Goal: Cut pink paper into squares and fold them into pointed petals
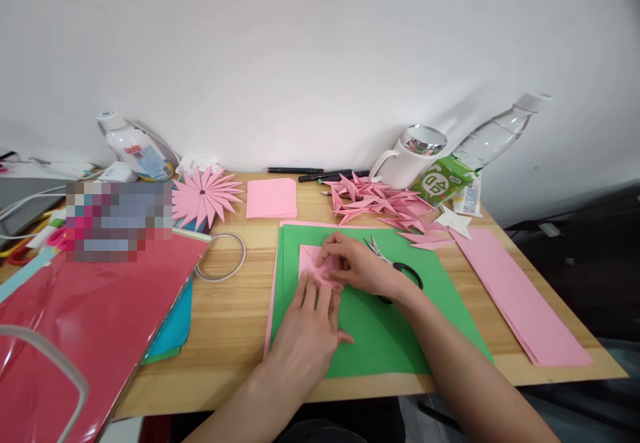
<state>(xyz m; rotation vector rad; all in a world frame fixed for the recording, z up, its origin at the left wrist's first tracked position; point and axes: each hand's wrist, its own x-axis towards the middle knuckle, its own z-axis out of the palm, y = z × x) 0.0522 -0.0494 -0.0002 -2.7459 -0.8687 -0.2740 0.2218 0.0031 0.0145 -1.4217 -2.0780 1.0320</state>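
Note:
A small square of pink paper (306, 257), with crease lines showing, lies on the green sheet (380, 343). My left hand (311, 319) rests across its near edge, fingers stretched out and lying flat. From the right, my right hand (353, 266) has thumb and forefinger curled together at the paper's surface, pinching it near the middle. Both hands cover part of the square. Black-handled scissors (385, 259) lie just beyond my right wrist, blades pointing away and slightly parted; the forearm partly hides one handle loop.
Behind the green sheet are a stack of pink squares (271, 198), a pink paper pinwheel (206, 194) and a heap of folded pink pieces (375, 199). A white mug (405, 159) and a bottle (500, 133) stand back right. Long pink strips (520, 296) lie right, a red folder (100, 323) left.

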